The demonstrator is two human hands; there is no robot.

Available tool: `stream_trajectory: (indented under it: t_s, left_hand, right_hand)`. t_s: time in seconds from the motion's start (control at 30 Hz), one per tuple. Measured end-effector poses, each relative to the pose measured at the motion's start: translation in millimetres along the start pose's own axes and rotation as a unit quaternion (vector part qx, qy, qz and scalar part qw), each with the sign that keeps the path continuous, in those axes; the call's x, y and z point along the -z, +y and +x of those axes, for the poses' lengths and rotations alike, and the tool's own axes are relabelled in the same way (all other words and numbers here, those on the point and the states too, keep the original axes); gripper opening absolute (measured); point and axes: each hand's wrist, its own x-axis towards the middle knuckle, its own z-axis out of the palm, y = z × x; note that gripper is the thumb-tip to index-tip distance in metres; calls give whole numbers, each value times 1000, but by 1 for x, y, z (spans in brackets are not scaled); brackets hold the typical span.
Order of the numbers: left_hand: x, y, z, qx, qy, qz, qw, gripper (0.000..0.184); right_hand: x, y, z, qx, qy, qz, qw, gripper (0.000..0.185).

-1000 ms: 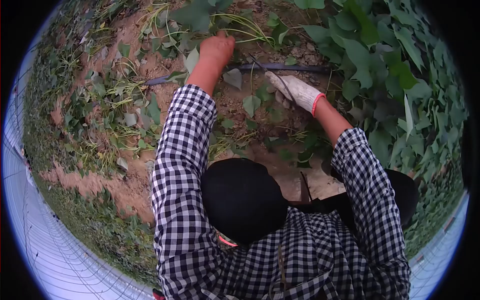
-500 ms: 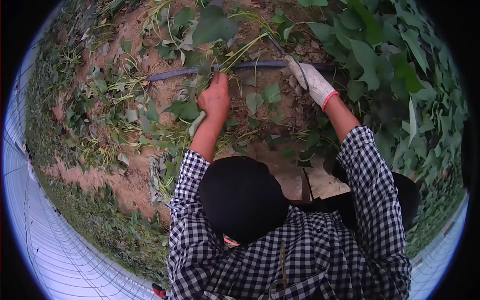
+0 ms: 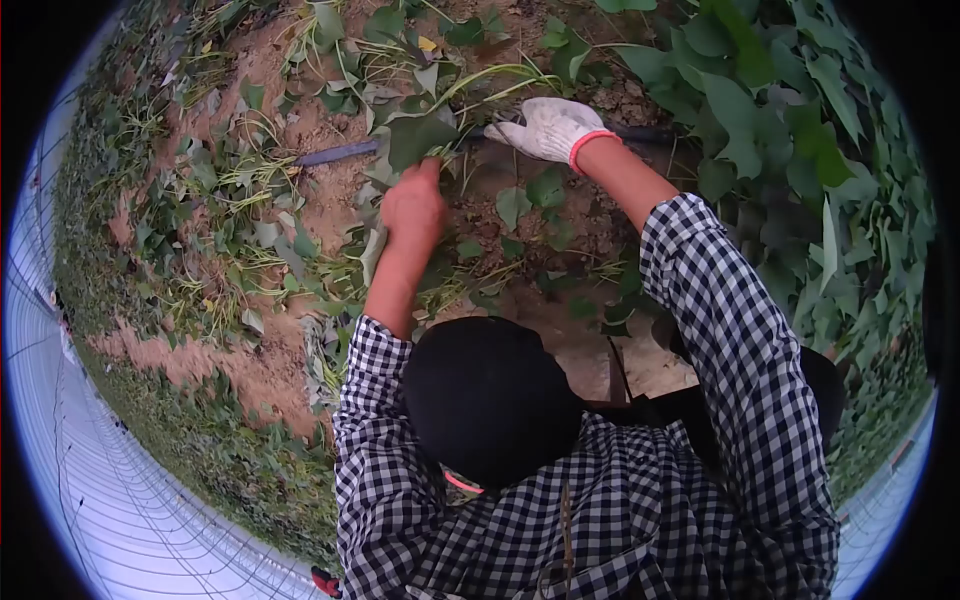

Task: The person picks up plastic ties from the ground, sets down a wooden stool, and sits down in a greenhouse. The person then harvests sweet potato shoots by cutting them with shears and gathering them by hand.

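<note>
My bare left hand is closed around leafy vine stems, with a broad green leaf over its fingertips. To its right, my right hand wears a white knit glove with a red cuff. Its fingers curl downward and the thumb points left toward the stems; what it grips is hidden under the glove. Yellow-green stems arch just above the glove. A dark flat hose runs along the soil, passing behind both hands.
Cut-looking stems and leaves lie over brown soil on the left. Dense, large-leaved vines stand on the right. A dark cap and checked sleeves fill the lower middle. Pale greenhouse sheeting shows at lower left.
My right hand has moved left and turned over; the thin dark tool seen at its fingers is now hidden. My left hand has shifted slightly left and down, the broad leaf dropping with it.
</note>
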Motion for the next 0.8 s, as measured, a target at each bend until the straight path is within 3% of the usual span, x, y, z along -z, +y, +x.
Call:
stream_trajectory:
  t_s: [0.03,0.1,0.13,0.17,0.27,0.4,0.6,0.8]
  left_hand:
    - [11,5,5,-37,70,-73,994,28]
    - [22,12,21,-74,85,-75,991,25]
    - [26,15,32,-93,90,-77,989,24]
    - [31,19,46,-82,30,-32,996,21]
    - [-40,-22,105,-285,266,43,920,21]
    - [-32,-26,134,-219,129,119,960,22]
    - [-25,-25,149,-205,78,169,961,24]
    - [-42,-35,180,-179,0,235,955,26]
  right_hand:
    - [-2,-7,1,19,6,-20,1000,69]
    - [-6,-19,-6,46,45,-53,997,57]
    - [-7,-19,-9,59,36,-64,996,56]
    - [-8,-17,-11,72,29,-77,994,55]
    - [-8,-13,-15,88,17,-98,991,52]
    - [-1,-7,-11,64,-9,-92,994,50]
    - [25,12,-5,51,61,-155,985,54]
    - [32,-5,6,49,23,-208,977,51]
